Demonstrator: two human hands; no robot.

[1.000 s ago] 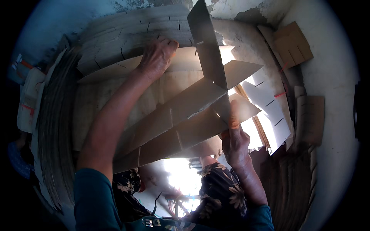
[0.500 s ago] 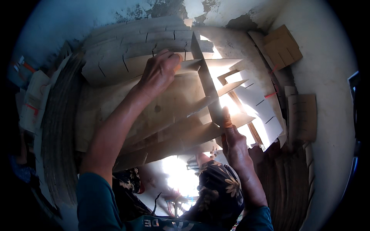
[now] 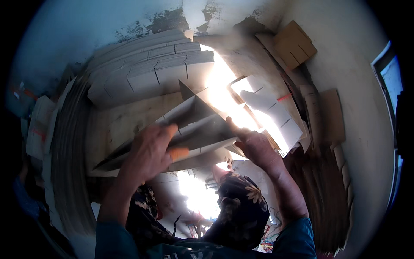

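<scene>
A partly assembled cardboard divider (image 3: 199, 124), made of slotted strips crossing one another, lies tilted in front of me. My right hand (image 3: 256, 146) grips the near right end of its cross strip, index finger stretched along the board. Over the left part of the strips is my left hand (image 3: 148, 151), slightly blurred. Its orange-covered thumb and finger are spread apart with nothing between them. Whether this hand touches the cardboard I cannot tell.
A tall stack of slotted cardboard strips (image 3: 151, 71) stands at the back of the wooden board (image 3: 116, 123). More strips (image 3: 282, 116) lie in bright light at the right. Dark cardboard stacks (image 3: 71, 155) line the left side. Brown pieces (image 3: 295, 45) lean by the right wall.
My left hand has come down and nearer from the far strip, its fingers now apart. The divider has shifted left and turned, with my right hand still on its cross strip.
</scene>
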